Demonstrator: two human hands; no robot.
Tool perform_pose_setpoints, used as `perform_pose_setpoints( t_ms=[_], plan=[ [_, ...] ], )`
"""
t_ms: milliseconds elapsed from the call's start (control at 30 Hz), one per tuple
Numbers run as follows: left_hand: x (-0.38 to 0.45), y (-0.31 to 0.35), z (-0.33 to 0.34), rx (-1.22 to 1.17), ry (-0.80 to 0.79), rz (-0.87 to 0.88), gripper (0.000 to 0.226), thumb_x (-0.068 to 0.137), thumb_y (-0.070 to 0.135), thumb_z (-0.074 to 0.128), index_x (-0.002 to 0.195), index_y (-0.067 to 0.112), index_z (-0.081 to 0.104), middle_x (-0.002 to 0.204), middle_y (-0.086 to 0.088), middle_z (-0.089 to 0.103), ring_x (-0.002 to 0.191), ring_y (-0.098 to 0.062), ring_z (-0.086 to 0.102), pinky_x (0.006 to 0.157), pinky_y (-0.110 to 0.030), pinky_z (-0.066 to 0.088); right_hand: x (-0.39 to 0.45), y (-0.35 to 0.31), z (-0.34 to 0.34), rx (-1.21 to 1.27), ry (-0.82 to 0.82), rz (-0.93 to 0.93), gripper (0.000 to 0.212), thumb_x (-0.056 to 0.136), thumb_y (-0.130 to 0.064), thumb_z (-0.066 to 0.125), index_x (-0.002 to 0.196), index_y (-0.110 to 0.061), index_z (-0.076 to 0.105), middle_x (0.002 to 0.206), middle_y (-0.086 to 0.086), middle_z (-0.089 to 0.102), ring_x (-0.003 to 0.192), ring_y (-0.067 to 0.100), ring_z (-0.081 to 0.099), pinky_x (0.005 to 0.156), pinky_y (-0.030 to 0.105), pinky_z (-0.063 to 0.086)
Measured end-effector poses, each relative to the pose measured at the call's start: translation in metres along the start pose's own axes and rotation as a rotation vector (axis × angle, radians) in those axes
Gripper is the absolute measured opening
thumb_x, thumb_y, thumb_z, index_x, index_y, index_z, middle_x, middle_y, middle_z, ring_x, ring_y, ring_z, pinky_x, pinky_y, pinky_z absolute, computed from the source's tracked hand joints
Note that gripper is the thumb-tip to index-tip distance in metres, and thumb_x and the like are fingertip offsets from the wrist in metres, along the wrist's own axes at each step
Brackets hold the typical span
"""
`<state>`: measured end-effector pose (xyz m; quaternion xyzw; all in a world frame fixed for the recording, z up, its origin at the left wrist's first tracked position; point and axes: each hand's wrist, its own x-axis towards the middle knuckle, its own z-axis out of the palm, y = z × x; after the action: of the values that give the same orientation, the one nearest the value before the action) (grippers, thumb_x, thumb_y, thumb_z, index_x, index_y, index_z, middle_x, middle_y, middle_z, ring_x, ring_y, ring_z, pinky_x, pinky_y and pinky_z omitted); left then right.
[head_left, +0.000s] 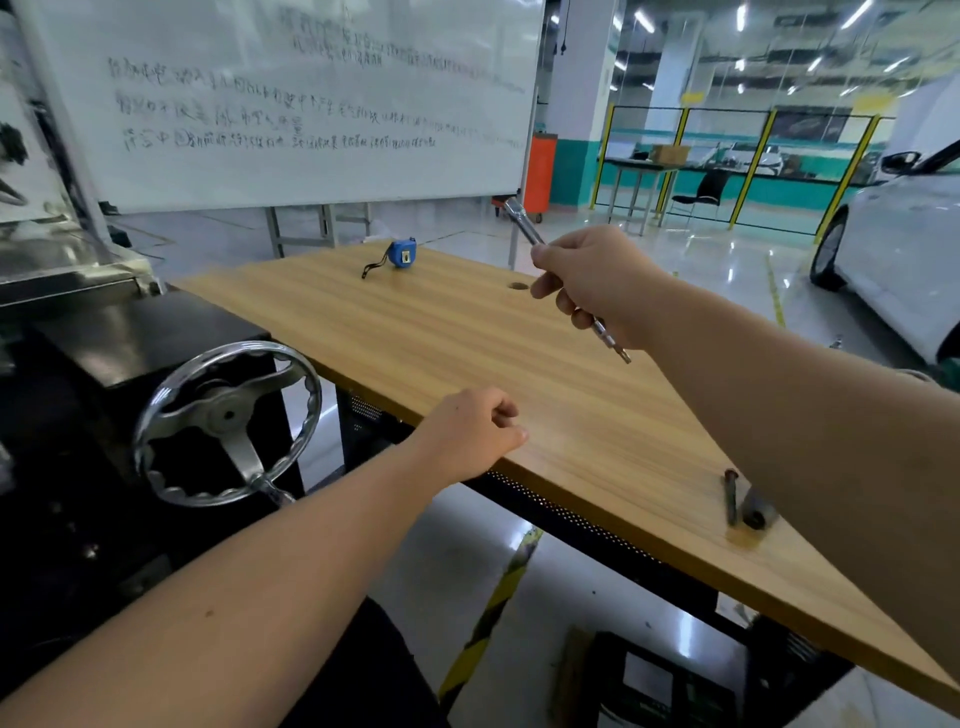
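Note:
My right hand (592, 283) grips a long metal socket extension bar (522, 218) above the wooden table (467, 338). The bar's socket end points up and away, and its other end sticks out below my palm. My left hand (467, 436) rests near the table's front edge with fingers curled, holding nothing. A blue tape measure (402, 253) with a black strap lies at the far side of the table. A dark bolt (731, 493) and a dark socket (756, 512) lie side by side near the front edge, partly hidden by my right forearm.
A chrome handwheel (228, 421) on a black machine stands left of the table. A whiteboard (291, 104) with writing rises behind it. A white car (898, 260) is parked on the right. The table has a round cable hole (518, 286).

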<state>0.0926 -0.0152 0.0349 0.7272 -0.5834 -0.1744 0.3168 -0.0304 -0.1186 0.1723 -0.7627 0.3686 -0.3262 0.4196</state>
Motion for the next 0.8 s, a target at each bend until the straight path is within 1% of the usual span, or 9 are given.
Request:
perform_pose_setpoints(
  t_ms=[67,167,233,300,333,500,633,700,800],
  plan=[
    [-0.002,0.008,0.006,-0.004,-0.022,0.017,0.038,0.099,0.034,0.066,0.133,0.019,0.061,0.105,0.015,0.062,0.097,-0.002,0.061,0.08,-0.02,0.048,-0.003,-0.002,-0.004,-0.013,0.012,-0.007,0.016,0.103,-0.026,0.059,0.1,-0.013,0.068,0.066,-0.003,0.071,0.05,0.01,0.047,0.045,0.025,0.039],
    [-0.004,0.022,0.019,0.024,-0.082,0.055,0.041,0.099,0.036,0.063,0.137,0.021,0.06,0.122,0.009,0.066,0.108,-0.009,0.062,0.092,-0.026,0.05,-0.008,-0.001,-0.009,-0.027,0.029,-0.001,0.017,0.103,-0.025,0.059,0.099,-0.013,0.069,0.071,0.0,0.072,0.053,0.012,0.048,0.046,0.026,0.04],
    [-0.005,0.03,0.027,0.049,-0.123,0.079,0.044,0.1,0.037,0.063,0.14,0.021,0.059,0.132,0.005,0.065,0.115,-0.012,0.061,0.097,-0.028,0.049,-0.012,0.001,-0.013,-0.059,0.025,0.007,0.018,0.103,-0.027,0.059,0.098,-0.013,0.07,0.072,0.0,0.073,0.058,0.017,0.049,0.051,0.03,0.042],
    [-0.006,0.034,0.033,0.078,-0.159,0.104,0.045,0.101,0.036,0.063,0.142,0.02,0.057,0.136,0.003,0.064,0.119,-0.014,0.061,0.103,-0.032,0.05,-0.014,0.005,-0.017,-0.084,0.031,0.021,0.021,0.102,-0.029,0.059,0.098,-0.013,0.071,0.074,0.0,0.074,0.063,0.021,0.05,0.058,0.036,0.043],
    [-0.006,0.035,0.035,0.09,-0.169,0.112,0.045,0.101,0.036,0.063,0.142,0.019,0.057,0.136,0.003,0.064,0.12,-0.014,0.061,0.104,-0.033,0.051,-0.015,0.006,-0.019,-0.085,0.038,0.025,0.021,0.102,-0.03,0.059,0.098,-0.013,0.071,0.073,0.0,0.074,0.063,0.02,0.051,0.057,0.035,0.043],
    [-0.014,0.029,0.022,0.117,-0.144,0.102,0.045,0.101,0.035,0.063,0.142,0.018,0.057,0.135,0.002,0.064,0.119,-0.014,0.06,0.102,-0.03,0.049,-0.014,0.007,0.0,-0.037,0.025,0.019,0.019,0.102,-0.027,0.06,0.1,-0.011,0.069,0.067,-0.003,0.071,0.05,0.011,0.049,0.045,0.025,0.04],
    [-0.024,0.011,-0.022,0.123,-0.043,0.033,0.044,0.099,0.033,0.066,0.138,0.015,0.06,0.129,0.001,0.066,0.119,-0.015,0.061,0.104,-0.034,0.05,-0.01,-0.011,0.057,0.005,-0.095,-0.013,0.021,0.102,-0.031,0.059,0.095,-0.014,0.07,0.074,0.003,0.074,0.059,0.02,0.049,0.052,0.032,0.04],
    [-0.034,-0.001,-0.05,0.132,0.02,-0.003,0.041,0.098,0.032,0.066,0.134,0.015,0.062,0.12,0.004,0.067,0.113,-0.014,0.061,0.099,-0.031,0.05,-0.009,-0.027,0.092,0.041,-0.159,-0.058,0.022,0.101,-0.032,0.059,0.091,-0.016,0.07,0.073,0.005,0.074,0.058,0.021,0.048,0.052,0.032,0.039],
    [-0.055,-0.02,-0.096,0.14,0.131,-0.065,0.034,0.096,0.031,0.066,0.126,0.015,0.065,0.108,0.008,0.064,0.105,-0.013,0.061,0.09,-0.027,0.045,-0.011,-0.056,0.142,0.111,-0.259,-0.148,0.02,0.101,-0.029,0.058,0.091,-0.015,0.069,0.061,-0.005,0.07,0.047,0.012,0.046,0.041,0.024,0.037]
  ],
)
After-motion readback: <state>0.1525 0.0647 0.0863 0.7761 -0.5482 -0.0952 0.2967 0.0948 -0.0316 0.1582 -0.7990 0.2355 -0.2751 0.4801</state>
